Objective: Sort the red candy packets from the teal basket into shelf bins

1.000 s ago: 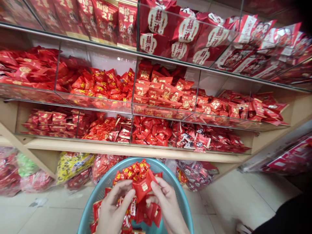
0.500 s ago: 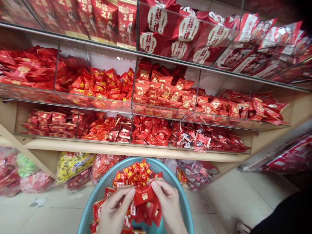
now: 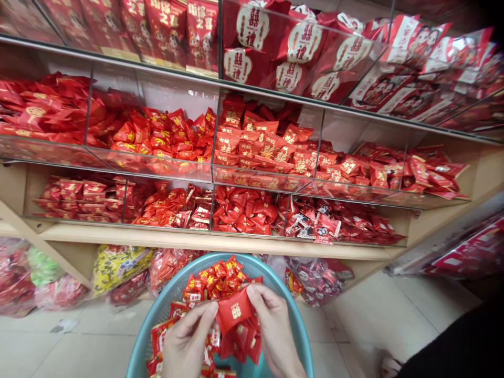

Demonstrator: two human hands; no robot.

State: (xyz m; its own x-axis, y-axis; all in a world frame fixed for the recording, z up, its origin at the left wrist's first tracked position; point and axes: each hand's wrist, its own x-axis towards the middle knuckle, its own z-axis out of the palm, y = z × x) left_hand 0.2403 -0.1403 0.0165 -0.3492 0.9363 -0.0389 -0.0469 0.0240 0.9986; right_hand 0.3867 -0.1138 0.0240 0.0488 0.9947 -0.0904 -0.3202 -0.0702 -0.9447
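Between my two hands is a small red candy packet [image 3: 235, 311] with gold print on its face. My left hand [image 3: 189, 336] pinches its left end between thumb and finger. At the other end, my right hand [image 3: 275, 325] pinches the upper right corner. The packet is held above a blue plastic basket [image 3: 296, 315]. Inside the basket lie heaps of red wrapped candies [image 3: 218, 278], some with yellow print, and darker red packets [image 3: 242, 341] right below the held one. My hands hide part of the contents.
Ahead stands a wooden shelf [image 3: 189, 242] with clear divided bins full of red candy packets [image 3: 246, 210]. Larger red gift bags [image 3: 252, 31] line the upper row. Bagged candies [image 3: 120, 268] sit on the tiled floor [image 3: 98, 346] under the shelf. A dark shape [image 3: 464, 346] fills the lower right.
The held packet has tilted slightly, its right end a little higher, and its printed face shows more fully. Both hands keep their pinch on it. The view has shifted slightly.
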